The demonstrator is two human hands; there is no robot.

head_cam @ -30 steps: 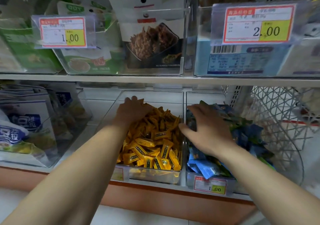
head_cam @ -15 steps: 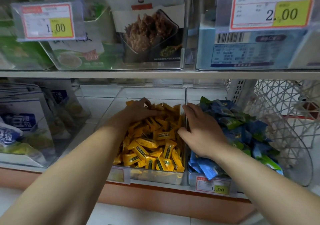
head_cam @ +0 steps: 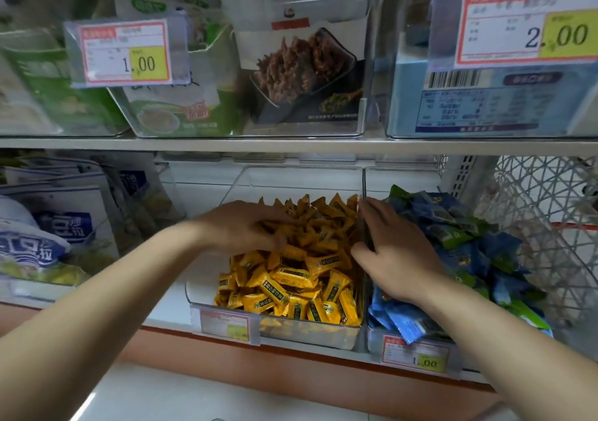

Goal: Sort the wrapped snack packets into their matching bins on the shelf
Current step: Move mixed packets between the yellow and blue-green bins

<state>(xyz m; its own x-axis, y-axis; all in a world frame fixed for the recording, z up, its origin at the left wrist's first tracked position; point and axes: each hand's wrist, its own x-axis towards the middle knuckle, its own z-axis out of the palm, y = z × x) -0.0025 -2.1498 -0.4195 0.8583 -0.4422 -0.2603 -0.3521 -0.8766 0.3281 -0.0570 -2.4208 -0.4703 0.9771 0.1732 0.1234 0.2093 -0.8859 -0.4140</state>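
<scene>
Lower shelf, centre: clear bin heaped with yellow packets, a blurred price tag clipped at its front left corner.

Lower shelf, just right of it, wall against wall: second clear bin piled high with blue and green packets, some hanging over its front. Its front tag reads 1.00.

Left hand: palm down on the rear half of the yellow heap, fingers bent down among the packets. Motion blur hides the fingertips, so whether they pinch a packet cannot be told.

Right hand: resting on the blue and green pile, against the wall shared by the two bins. Fingers lie close together and nearly straight, pointing to the back along the top of that wall. The thumb is spread off to the yellow side, its tip at the yellow packets.

Upper shelf, left to right: green-and-white pouches behind a tag reading 1.00 — then a pouch picturing a dark shredded snack — then a pale blue box with a barcode, under a tag reading 2.00. All stand in clear bins.

Lower shelf, far left: blue-and-white bags in a clear holder.

Far right: white lattice basket, beside the second bin.
</scene>
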